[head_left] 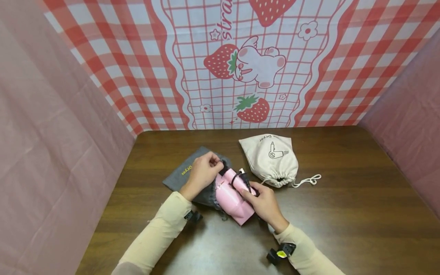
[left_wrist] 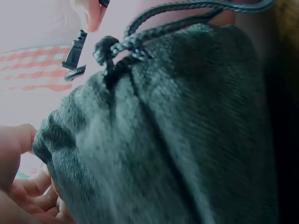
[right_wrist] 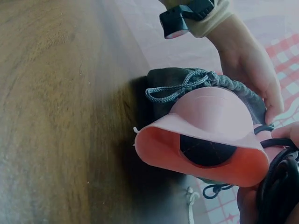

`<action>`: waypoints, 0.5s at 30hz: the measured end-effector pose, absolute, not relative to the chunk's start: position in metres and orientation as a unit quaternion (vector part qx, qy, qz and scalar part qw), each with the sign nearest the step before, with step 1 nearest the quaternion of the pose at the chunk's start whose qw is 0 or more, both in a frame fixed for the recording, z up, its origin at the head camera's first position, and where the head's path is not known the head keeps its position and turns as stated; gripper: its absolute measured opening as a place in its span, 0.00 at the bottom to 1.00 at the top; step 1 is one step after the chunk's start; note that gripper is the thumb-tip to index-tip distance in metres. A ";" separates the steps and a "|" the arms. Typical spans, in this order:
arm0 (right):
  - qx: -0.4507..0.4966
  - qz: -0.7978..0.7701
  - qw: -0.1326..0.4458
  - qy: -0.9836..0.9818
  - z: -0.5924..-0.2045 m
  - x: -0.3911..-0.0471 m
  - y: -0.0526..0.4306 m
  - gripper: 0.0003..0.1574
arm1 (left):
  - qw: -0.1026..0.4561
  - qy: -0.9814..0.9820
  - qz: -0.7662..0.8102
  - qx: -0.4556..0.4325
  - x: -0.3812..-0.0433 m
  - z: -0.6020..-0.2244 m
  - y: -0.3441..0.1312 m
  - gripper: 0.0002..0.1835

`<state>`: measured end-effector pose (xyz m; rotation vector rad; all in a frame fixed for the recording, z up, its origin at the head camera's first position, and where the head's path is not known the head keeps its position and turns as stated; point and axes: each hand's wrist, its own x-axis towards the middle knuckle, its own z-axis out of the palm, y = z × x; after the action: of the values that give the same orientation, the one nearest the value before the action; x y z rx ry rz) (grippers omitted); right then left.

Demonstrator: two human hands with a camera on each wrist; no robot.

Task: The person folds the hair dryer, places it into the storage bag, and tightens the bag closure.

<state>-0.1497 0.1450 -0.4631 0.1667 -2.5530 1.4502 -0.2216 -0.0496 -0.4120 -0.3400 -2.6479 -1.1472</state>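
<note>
A pink hair dryer (head_left: pixel 228 196), its handle folded alongside the body, lies partly inside a dark grey drawstring pouch (head_left: pixel 178 179) with yellow lettering. My left hand (head_left: pixel 203 172) pinches the pouch's gathered mouth at the far side; in the left wrist view those fingers (left_wrist: pixel 28 137) sit at the fabric edge. My right hand (head_left: pixel 264 202) grips the dryer's folded handle, together with the bundled black power cord (head_left: pixel 245 180). The wide flat nozzle (right_wrist: pixel 156 151) faces the right wrist camera, outside the pouch. Around the dryer's body runs the pouch's grey drawstring (right_wrist: pixel 163 93).
Beyond the right hand lies a cream drawstring bag (head_left: pixel 268 162) printed with a hair dryer, its white cord (head_left: pixel 309 180) trailing right. Everything rests on a brown wooden table (head_left: pixel 343 206). A strawberry-patterned cloth (head_left: pixel 192 76) hangs behind, with pink cloth at both sides.
</note>
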 end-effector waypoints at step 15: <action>0.068 0.459 0.125 -0.877 -0.459 -0.150 0.137 0.17 | 0.143 -0.925 -0.293 -0.194 -0.208 -0.408 -0.038 0.05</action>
<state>-0.1501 0.1368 -0.4588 0.1970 -2.5558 1.3361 -0.2084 -0.0385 -0.4080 -0.5604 -2.6694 -0.8454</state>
